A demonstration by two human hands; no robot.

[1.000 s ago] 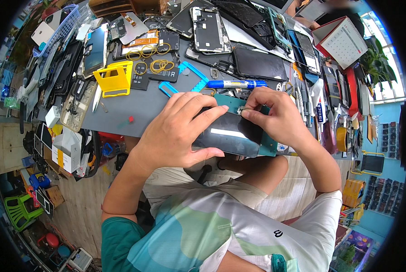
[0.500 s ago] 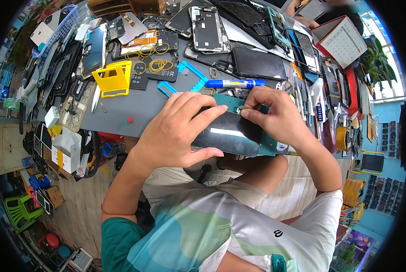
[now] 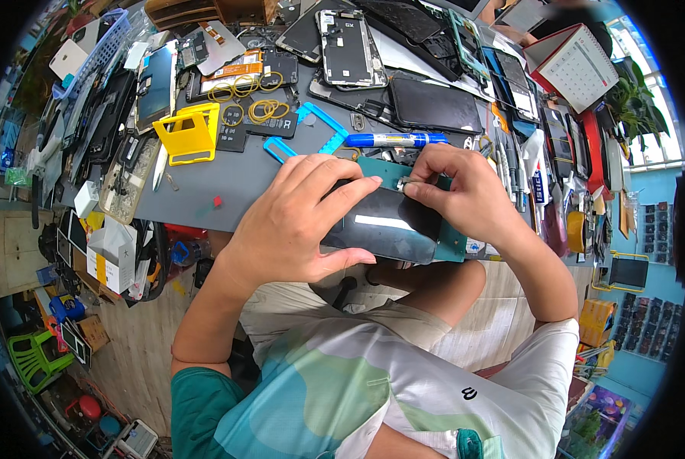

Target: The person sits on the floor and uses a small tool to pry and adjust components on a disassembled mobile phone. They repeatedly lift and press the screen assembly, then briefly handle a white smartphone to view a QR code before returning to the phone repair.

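Note:
A glossy black phone screen (image 3: 392,239) lies against a teal-green plate (image 3: 451,245) at the near edge of the bench. My left hand (image 3: 285,218) spans the screen's left part, its index fingertip on the plate near the far edge and its thumb along the near edge. At the screen's far edge my right hand (image 3: 465,187) pinches a small silvery piece (image 3: 401,183) between thumb and index finger. The fingers cover most of that piece, so its kind cannot be made out. A blue marker pen (image 3: 396,140) lies just beyond both hands.
On the grey bench (image 3: 182,203) sit a yellow phone stand (image 3: 188,136), a blue plastic frame (image 3: 323,126), rubber bands (image 3: 268,111) and several opened phones (image 3: 349,50). Pens and tools (image 3: 511,164) crowd the right side, near a desk calendar (image 3: 580,69). An open white box (image 3: 111,256) is lower left.
Both hands keep their places on the screen and the small piece. The whole view has shifted very slightly; nothing else has visibly moved.

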